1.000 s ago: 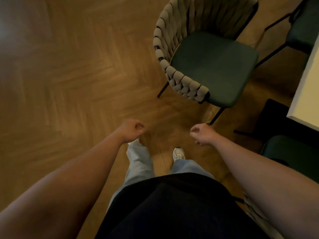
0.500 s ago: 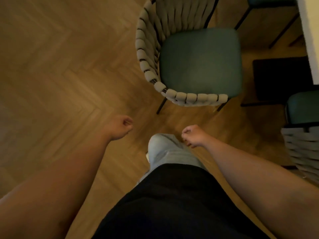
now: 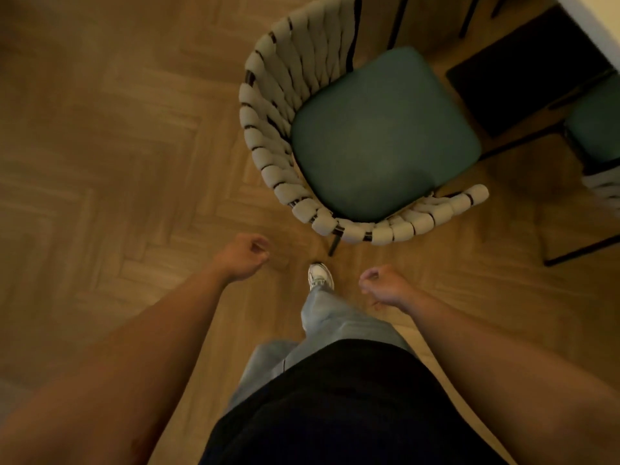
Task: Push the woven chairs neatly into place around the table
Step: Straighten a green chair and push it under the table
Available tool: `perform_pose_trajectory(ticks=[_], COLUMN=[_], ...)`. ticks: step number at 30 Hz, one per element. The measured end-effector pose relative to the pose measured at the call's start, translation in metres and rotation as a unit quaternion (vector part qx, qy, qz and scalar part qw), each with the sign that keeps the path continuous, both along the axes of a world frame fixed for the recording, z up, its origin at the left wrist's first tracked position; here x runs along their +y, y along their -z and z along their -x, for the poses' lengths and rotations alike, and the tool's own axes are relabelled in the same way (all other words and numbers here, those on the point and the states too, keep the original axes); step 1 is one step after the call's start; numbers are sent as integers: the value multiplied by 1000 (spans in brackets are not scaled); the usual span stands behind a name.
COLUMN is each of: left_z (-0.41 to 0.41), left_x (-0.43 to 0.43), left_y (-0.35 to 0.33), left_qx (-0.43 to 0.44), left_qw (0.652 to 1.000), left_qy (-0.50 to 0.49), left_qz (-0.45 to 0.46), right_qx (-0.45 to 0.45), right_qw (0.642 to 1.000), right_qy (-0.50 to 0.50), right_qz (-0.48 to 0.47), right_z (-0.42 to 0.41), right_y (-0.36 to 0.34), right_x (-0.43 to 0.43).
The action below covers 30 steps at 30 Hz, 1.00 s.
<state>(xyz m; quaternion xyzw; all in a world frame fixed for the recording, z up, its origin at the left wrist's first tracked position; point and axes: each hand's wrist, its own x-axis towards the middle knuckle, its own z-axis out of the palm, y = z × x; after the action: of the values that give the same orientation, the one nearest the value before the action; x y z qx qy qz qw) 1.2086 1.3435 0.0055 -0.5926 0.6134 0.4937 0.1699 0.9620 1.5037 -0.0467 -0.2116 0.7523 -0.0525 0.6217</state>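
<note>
A person stands on a herringbone wood floor [image 3: 100, 146] facing a woven chair [image 3: 379, 139], both bare arms held out in front. The left hand [image 3: 246, 255] and the right hand [image 3: 382, 285] are each loosely curled, thumb near forefinger, and hold nothing. Neither touches the chair.

The chair, with a green seat cushion and a wrap-around back of pale woven straps [image 3: 268, 129], sits at about 12 to 1 o'clock from the hands. The nearest curve of its back lies just beyond the knuckles, closer to the right hand than to the left. Its open front faces 2 o'clock, towards the pale table edge [image 3: 600, 25] in the upper right corner, and the seat stands apart from that edge.

A second woven chair [image 3: 597, 129] with the same green seat shows partly at 3 o'clock, cut off by the frame.

A white shoe [image 3: 320, 275] points forward between the two hands, close to one of the chair's dark legs [image 3: 333, 245]. Light jeans [image 3: 335, 323] and a black top [image 3: 335, 414] fill the lower centre.
</note>
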Motion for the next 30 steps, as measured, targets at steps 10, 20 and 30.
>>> perform_pose_trajectory(ticks=[10,20,30], left_z=[9,4,61], left_x=[-148,-265,-274], left_y=[15,36,61], left_qx=[32,86,102], left_qw=[983,992,960], left_qy=[181,-21,-170], left_qz=[12,-93,-197], right_qx=[-12,-116,-176], right_qw=[962,733,447], right_qy=[273,666,865], right_qz=[25,77,145], right_z=[-103,-184,-155], right_y=[6,21,58], right_x=[-62,-164,-200])
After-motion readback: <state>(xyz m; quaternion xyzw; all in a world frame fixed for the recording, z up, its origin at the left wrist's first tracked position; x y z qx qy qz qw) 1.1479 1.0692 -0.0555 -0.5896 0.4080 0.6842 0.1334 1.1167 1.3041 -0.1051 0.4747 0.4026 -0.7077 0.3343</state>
